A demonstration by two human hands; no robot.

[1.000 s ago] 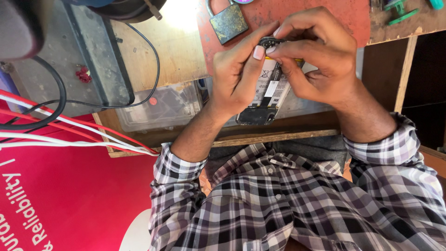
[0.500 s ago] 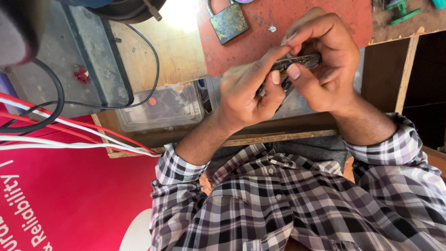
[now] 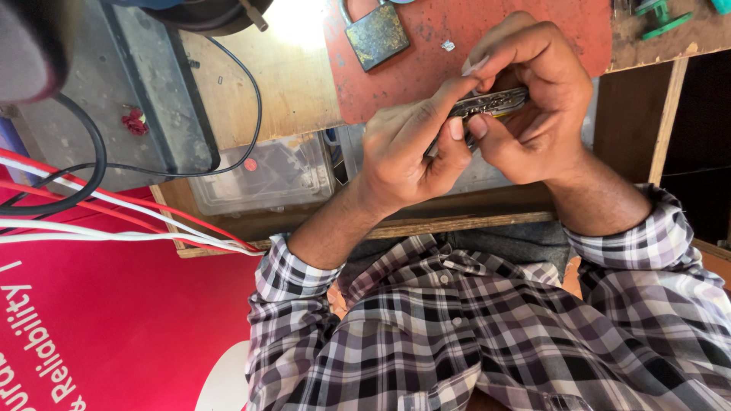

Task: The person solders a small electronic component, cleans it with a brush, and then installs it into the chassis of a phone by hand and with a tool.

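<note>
red mat (image 3: 426,68), wooden bench (image 3: 251,84), brass padlock (image 3: 378,36)

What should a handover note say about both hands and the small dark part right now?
Left hand: grips the small dark flat part with a metal edge from below.
Right hand: pinches the same part from above.
Part: held up over the red mat; the brass padlock lies there untouched.
Done: part is off the bench.
Left: not set down.
</note>
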